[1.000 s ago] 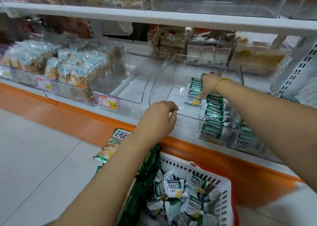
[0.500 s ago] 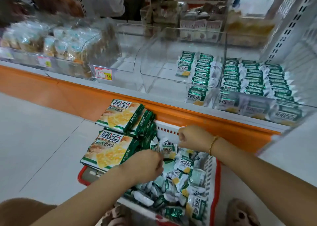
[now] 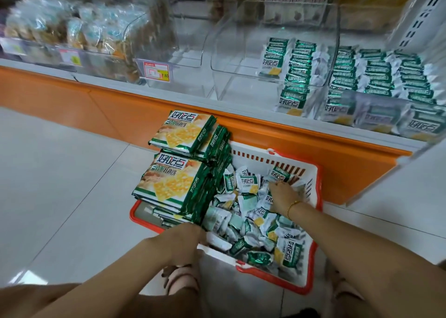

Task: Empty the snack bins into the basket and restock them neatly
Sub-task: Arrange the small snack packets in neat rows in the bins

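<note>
Restocking looks to be the step in hand: the emptying seems done and the rows are part built. Across the top of the frame runs the shelf, and on it, right of centre, stands the clear bin, whose left half is bare. Its right side holds two rows of green packets. They are shingled from front to back with print up, each packet's long axis lying across the frame.

Below, at lower centre on the floor, sits the basket. Large packs are stacked flat at its left. Loose small packets fill the rest, pointing every way.

The right hand is down among them at the basket's upper right, fingers spread over the heap. Whether it grips any, I cannot tell. The left hand sits at the near left rim with its fingers hidden, so its hold cannot be told either.

The next move, I judge, calls for gathering a few packets, turning them all one way, and laying them crosswise to start a further row in the bare half.
</note>
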A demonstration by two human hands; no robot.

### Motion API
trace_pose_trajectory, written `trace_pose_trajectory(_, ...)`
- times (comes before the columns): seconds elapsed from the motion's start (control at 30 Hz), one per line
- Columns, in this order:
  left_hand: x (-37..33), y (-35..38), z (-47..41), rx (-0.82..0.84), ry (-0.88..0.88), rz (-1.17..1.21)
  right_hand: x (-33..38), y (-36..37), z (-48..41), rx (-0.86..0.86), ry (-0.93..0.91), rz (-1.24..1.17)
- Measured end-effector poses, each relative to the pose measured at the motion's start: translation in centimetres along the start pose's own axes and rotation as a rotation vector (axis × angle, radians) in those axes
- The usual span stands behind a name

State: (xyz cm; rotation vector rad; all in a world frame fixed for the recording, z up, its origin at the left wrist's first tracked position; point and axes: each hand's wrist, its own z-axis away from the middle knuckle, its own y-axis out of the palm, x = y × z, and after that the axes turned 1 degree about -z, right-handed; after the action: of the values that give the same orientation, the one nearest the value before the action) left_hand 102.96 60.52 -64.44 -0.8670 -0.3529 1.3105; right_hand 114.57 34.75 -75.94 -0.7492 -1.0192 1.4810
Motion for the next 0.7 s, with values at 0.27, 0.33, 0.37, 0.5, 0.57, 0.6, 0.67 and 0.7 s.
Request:
trace_pose_trajectory(0.27,0.3,0.5,-0.4,-0.001,-0.020,-0.046,0.3,-1.8,-0.5,0.037,-0.043,-0.049)
trace_pose_trajectory(0.33,0.3,0.4,-0.4,0.003,-0.022,-0.055,-0.1,-1.7,-0.3,0.052,-0.094,-0.072)
trace_pose_trajectory(0.37,0.4,0.4,-0.5,0.009,-0.026,-0.057,-0.1,-1.5,-0.1,0.055,-0.118,-0.060)
trace_pose_trajectory(0.5,0.4,0.2,-0.4,0.031,-0.035,-0.066,0.1,-1.0,0.1,0.032,-0.111,0.034)
trace_pose_trajectory(0.57,0.4,0.1,-0.4,0.033,-0.038,-0.071,0.2,-1.1,0.0,-0.010,-0.076,-0.008)
trace_pose_trajectory(0.6,0.4,0.2,-0.5,0.033,-0.039,-0.074,0.3,-1.2,0.0,-0.033,-0.072,-0.066)
trace_pose_trajectory(0.67,0.2,0.3,-0.5,0.032,-0.036,-0.088,0.8,-2.0,0.2,-0.009,-0.050,-0.240)
trace_pose_trajectory(0.7,0.2,0.3,-0.5,0.030,-0.033,-0.094,1.2,-2.4,0.2,0.034,-0.025,-0.310)
